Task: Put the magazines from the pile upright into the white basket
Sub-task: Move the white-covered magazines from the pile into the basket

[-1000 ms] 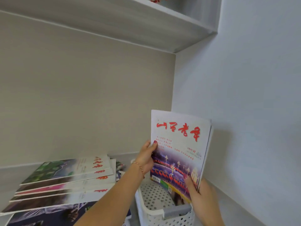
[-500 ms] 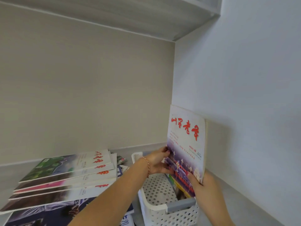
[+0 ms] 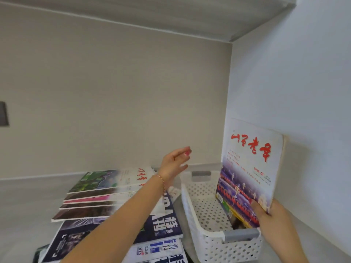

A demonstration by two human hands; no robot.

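Against the right wall: we stand the magazine [image 3: 248, 168] upright in the white basket [image 3: 191, 209], lower edge down inside, back leaning on the wall.
Right hand [image 3: 273, 223]: we pinch the magazine's lower corner, thumb on the cover, other fingers hidden behind it.
Left hand [image 3: 173, 165]: free above the pile [image 3: 106, 190], fingers loosely spread, holding nothing.
Doing it well: we judge it best to seat the bottom edge flat on the basket floor and keep it tight to the wall side before letting go, leaving room for more.
Writing: large red brush characters we cannot read surely; "2025 10" beneath. On a dark cover in the pile, "'24" with white characters.
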